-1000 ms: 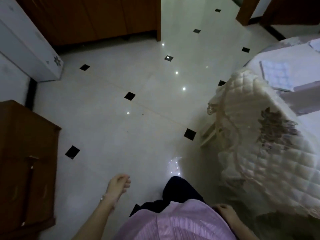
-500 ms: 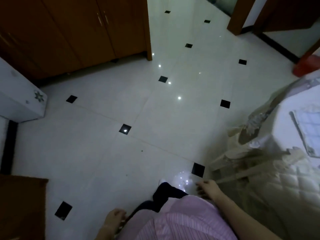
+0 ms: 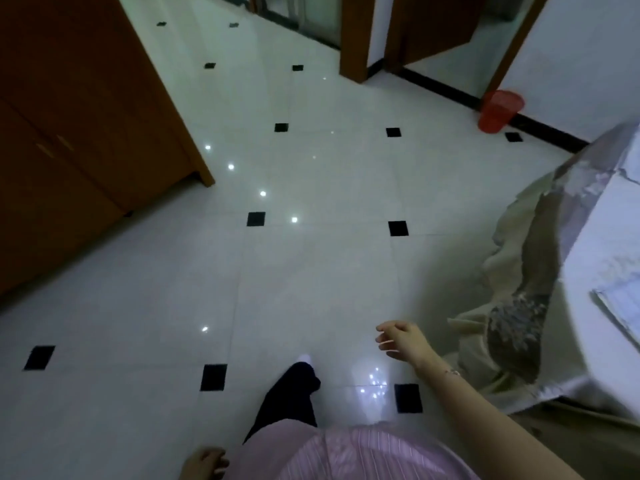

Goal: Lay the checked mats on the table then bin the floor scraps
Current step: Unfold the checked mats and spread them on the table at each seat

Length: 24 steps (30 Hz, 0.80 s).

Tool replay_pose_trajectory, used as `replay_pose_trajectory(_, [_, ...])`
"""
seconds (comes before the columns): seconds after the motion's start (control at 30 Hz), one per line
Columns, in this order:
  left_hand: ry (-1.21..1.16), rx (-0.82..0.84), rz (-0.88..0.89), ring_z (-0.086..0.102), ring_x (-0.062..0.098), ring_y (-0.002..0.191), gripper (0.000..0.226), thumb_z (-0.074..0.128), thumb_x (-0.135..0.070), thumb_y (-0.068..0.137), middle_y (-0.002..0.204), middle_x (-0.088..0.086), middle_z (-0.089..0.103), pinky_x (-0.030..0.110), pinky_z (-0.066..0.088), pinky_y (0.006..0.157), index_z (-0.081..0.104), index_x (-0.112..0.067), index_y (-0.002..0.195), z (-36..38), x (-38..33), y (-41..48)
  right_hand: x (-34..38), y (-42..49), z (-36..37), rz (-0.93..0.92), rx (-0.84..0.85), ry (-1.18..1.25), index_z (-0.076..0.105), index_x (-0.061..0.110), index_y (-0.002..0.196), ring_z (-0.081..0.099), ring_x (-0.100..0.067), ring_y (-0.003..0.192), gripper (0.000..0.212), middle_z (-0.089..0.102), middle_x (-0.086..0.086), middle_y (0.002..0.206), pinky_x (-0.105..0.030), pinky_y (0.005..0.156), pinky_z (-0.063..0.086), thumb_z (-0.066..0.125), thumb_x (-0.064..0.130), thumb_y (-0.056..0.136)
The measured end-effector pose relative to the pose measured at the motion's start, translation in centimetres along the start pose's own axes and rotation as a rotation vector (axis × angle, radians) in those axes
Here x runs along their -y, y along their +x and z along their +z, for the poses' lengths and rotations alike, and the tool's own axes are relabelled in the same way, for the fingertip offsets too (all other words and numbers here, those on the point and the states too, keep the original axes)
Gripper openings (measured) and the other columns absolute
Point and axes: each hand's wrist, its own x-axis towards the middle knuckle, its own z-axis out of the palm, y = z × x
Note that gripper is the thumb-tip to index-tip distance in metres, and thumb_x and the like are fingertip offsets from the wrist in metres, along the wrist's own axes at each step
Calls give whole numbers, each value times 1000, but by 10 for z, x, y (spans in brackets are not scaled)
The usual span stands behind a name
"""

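A checked mat [image 3: 620, 306] lies flat on the table [image 3: 595, 237] at the right edge of the head view, partly cut off by the frame. A red mesh bin [image 3: 498, 110] stands by the far wall. My right hand [image 3: 401, 341] hangs forward over the floor, left of the table's draped cloth, fingers loosely curled and holding nothing. My left hand [image 3: 204, 462] is low at the bottom edge beside my pink shirt, fingers loosely curled and empty. I cannot make out any scraps on the white tiled floor [image 3: 311, 271].
A brown wooden cabinet [image 3: 86, 133] fills the left side. A wooden door frame [image 3: 356, 36] and an open doorway lie ahead. The quilted tablecloth [image 3: 519, 323] hangs down to the floor at the right. My dark trouser leg [image 3: 291, 393] steps forward.
The view has swung right and up, bringing the red bin into sight. My right hand has swung forward from my side; my left hand has dropped back to the bottom edge.
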Motion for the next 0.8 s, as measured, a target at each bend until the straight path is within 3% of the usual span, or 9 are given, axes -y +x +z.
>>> replay_pose_trajectory(0.07, [105,-9,-43,54,31,74,15,52,-4,91,87,21,59,36,42,73,57,3,80,-2,-118,17,-2,12,-3,93,-80,61,60,8,82,54,-17,58,14,59,-7,68,-23,56,40,50,8,92])
replay_pose_trajectory(0.27, [191,108,348,56,23,72,14,48,-9,94,83,14,60,27,45,65,59,-4,89,49,-355,32,-37,30,-17,343,-281,267,63,3,74,52,-15,42,17,59,-4,49,-19,47,40,54,5,88])
replay_pose_trajectory(0.4, [269,237,483,57,20,72,17,43,-7,96,81,9,60,27,46,68,59,-3,96,125,-469,50,-40,47,-32,404,-402,401,62,-8,76,51,-17,33,15,57,-13,47,-18,37,39,54,-4,87])
replay_pose_trajectory(0.47, [327,324,515,57,19,71,16,43,-8,95,80,8,60,27,45,66,58,-5,95,167,-507,59,-36,65,-44,427,-455,435,62,-9,73,52,-21,35,16,58,-13,43,-23,43,41,53,-7,86])
replay_pose_trajectory(0.57, [455,426,505,57,20,71,16,44,-10,95,81,9,62,27,44,65,58,-9,89,217,-546,75,-16,103,-70,449,-495,438,66,1,74,64,-26,65,22,69,-24,76,-29,58,52,53,3,91])
replay_pose_trajectory(0.63, [551,423,457,57,20,68,16,45,-10,95,81,10,61,26,42,63,59,-10,85,240,-563,86,11,127,-94,424,-518,501,71,1,96,69,-10,84,25,67,-24,109,-4,59,42,52,17,93])
replay_pose_trajectory(0.67, [593,406,413,56,21,66,16,47,-9,94,79,10,61,25,41,61,58,-9,83,247,-570,93,29,137,-108,373,-513,482,69,-1,103,68,-12,95,32,66,-21,115,-4,64,39,49,21,94])
replay_pose_trajectory(0.73, [663,393,342,53,23,62,13,49,-7,93,75,13,59,25,38,59,57,-5,82,259,-583,104,71,161,-136,309,-488,445,70,-7,91,65,-30,92,29,70,-21,95,-17,67,45,49,13,92])
replay_pose_trajectory(0.8, [719,361,328,53,24,65,15,50,-2,92,74,18,59,27,39,61,57,0,79,270,-603,117,109,179,-164,289,-557,506,63,1,69,58,-21,56,26,61,-11,60,-18,46,43,50,1,91])
